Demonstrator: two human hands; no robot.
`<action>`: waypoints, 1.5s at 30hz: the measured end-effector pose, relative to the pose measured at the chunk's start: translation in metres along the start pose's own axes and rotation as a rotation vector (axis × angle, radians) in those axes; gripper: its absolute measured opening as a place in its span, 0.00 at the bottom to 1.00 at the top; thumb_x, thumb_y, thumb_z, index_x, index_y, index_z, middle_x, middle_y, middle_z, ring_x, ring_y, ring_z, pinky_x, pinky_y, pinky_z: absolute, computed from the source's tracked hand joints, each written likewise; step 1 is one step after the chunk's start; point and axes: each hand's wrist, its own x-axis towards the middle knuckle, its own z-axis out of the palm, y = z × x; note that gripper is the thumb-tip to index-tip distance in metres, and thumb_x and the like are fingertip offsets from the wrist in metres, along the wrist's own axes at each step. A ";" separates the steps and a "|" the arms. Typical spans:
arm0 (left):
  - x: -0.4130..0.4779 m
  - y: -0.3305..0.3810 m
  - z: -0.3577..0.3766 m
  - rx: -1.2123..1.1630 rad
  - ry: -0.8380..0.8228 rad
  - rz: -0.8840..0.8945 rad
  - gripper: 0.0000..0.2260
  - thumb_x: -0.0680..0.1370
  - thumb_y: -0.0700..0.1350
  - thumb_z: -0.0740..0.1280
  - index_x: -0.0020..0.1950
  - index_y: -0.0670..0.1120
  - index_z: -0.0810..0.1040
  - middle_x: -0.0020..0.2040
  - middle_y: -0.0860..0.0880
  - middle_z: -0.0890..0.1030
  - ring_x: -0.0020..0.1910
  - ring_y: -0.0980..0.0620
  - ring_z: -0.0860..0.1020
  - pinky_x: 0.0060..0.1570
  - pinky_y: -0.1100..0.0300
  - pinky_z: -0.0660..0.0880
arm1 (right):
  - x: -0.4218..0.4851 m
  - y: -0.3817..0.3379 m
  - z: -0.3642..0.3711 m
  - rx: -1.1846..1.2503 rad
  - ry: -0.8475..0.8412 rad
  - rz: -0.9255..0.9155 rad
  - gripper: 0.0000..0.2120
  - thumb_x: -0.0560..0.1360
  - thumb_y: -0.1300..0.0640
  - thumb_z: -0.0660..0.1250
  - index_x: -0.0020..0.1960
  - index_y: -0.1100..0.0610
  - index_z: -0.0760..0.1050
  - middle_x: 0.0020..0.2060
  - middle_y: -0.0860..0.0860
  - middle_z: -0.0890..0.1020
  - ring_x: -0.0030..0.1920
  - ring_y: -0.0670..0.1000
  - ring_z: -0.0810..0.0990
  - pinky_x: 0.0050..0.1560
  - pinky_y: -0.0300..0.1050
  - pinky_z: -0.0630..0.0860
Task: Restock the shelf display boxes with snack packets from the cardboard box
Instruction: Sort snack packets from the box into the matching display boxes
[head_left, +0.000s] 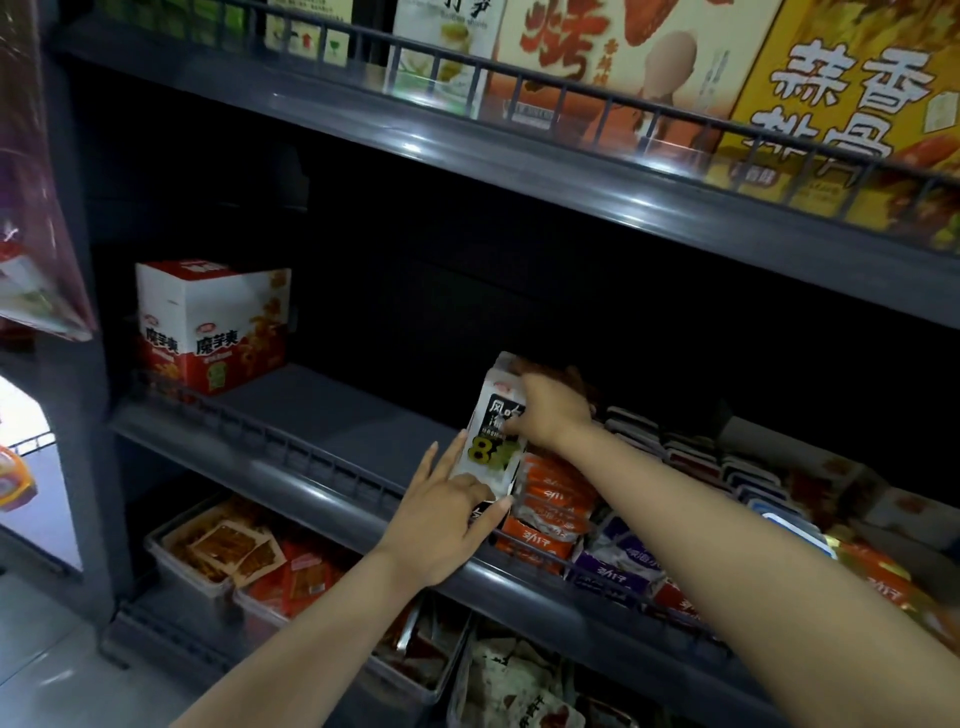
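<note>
A white and black display box with a yellow "8" stands on the middle shelf, tilted slightly. My right hand grips its upper right edge. My left hand lies against its lower left side, fingers straight and thumb at the bottom corner. Orange snack packets and purple ones lie packed in rows just right of the box. The cardboard box is not in view.
A red and white display box stands at the shelf's left end. A low wire rail runs along the shelf front. Large boxes fill the upper shelf. Clear trays of snacks sit on the lower shelf.
</note>
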 end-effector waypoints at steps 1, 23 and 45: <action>0.000 0.001 -0.001 -0.008 -0.003 0.003 0.37 0.75 0.66 0.36 0.63 0.51 0.77 0.74 0.51 0.67 0.73 0.61 0.35 0.74 0.57 0.34 | 0.001 0.002 -0.001 0.010 0.022 0.008 0.37 0.71 0.52 0.73 0.74 0.50 0.59 0.70 0.54 0.68 0.70 0.55 0.66 0.72 0.50 0.59; -0.011 0.009 0.006 -0.022 0.217 0.112 0.22 0.82 0.56 0.47 0.64 0.47 0.74 0.61 0.52 0.76 0.66 0.54 0.69 0.74 0.58 0.51 | -0.067 0.039 -0.048 0.505 -0.343 -0.068 0.47 0.62 0.33 0.69 0.75 0.48 0.55 0.72 0.49 0.64 0.68 0.50 0.68 0.66 0.47 0.69; 0.021 0.069 0.011 -0.489 0.116 -0.272 0.61 0.50 0.78 0.70 0.75 0.54 0.51 0.61 0.53 0.76 0.60 0.53 0.75 0.60 0.51 0.75 | -0.042 0.070 -0.026 0.391 -0.318 0.283 0.25 0.75 0.38 0.63 0.65 0.52 0.74 0.63 0.53 0.77 0.62 0.54 0.75 0.63 0.47 0.71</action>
